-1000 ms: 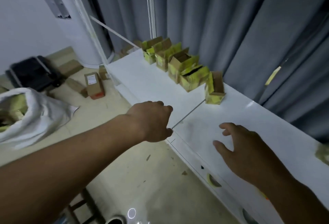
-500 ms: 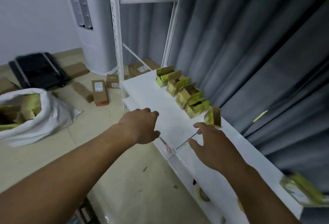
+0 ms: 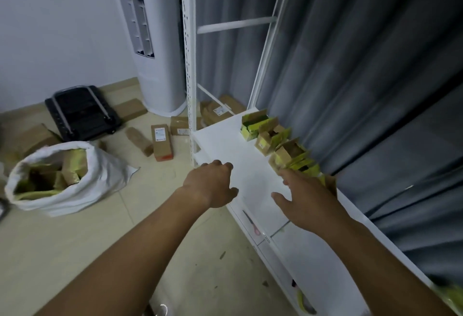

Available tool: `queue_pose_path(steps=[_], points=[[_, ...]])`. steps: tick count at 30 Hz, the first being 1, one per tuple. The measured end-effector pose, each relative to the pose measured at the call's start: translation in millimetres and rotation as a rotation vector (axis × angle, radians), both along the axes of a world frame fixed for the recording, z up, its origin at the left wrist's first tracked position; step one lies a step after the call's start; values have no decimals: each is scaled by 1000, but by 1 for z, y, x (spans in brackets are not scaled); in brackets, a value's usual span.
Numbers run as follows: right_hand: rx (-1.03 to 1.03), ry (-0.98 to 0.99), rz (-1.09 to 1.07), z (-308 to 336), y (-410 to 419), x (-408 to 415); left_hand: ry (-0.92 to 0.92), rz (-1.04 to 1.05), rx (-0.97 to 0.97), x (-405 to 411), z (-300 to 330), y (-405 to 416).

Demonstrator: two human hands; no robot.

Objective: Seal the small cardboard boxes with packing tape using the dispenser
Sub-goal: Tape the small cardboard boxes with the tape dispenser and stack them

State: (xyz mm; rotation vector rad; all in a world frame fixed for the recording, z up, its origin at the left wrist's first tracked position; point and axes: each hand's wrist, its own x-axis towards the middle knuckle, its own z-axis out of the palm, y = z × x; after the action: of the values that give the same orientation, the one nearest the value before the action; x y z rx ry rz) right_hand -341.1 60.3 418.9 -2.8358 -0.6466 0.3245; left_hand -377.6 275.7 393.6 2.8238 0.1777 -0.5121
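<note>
Several small cardboard boxes (image 3: pixel 269 137) with yellow-green tape stand in a row along the back of the white shelf (image 3: pixel 230 145), their top flaps open. My right hand (image 3: pixel 305 197) reaches out over the shelf with fingers spread, its fingertips at the nearest boxes of the row and covering part of them. My left hand (image 3: pixel 213 185) hovers over the shelf's front edge, fingers loosely curled, holding nothing. No tape dispenser shows on the shelf top.
A white sack (image 3: pixel 62 177) of taped boxes sits on the floor at left. Brown cartons (image 3: pixel 161 141), a black folded trolley (image 3: pixel 80 112) and a white tower unit (image 3: pixel 155 39) stand beyond. Grey curtains (image 3: pixel 363 77) hang behind the shelf. A yellow tape roll (image 3: pixel 304 302) lies on a lower shelf.
The view has swung up and back. My right hand has moved forward along the shelf to the nearest boxes. My left hand has stayed near the front edge.
</note>
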Motion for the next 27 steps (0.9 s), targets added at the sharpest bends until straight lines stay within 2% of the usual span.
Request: queue_pose_path(steps=[6,12,18,27], points=[[-27,4,81,-12,34,76,-52,64,-66,60,-20,13],[-15,-6,106,-70,88,138,-74,69,-54,121,-77,52],[-29,-40,70,-165,125,222,-72,34,-52,210,-178,93],[-65,122,-136,-300,157,355,-39,-126,-40,386,-327,142]])
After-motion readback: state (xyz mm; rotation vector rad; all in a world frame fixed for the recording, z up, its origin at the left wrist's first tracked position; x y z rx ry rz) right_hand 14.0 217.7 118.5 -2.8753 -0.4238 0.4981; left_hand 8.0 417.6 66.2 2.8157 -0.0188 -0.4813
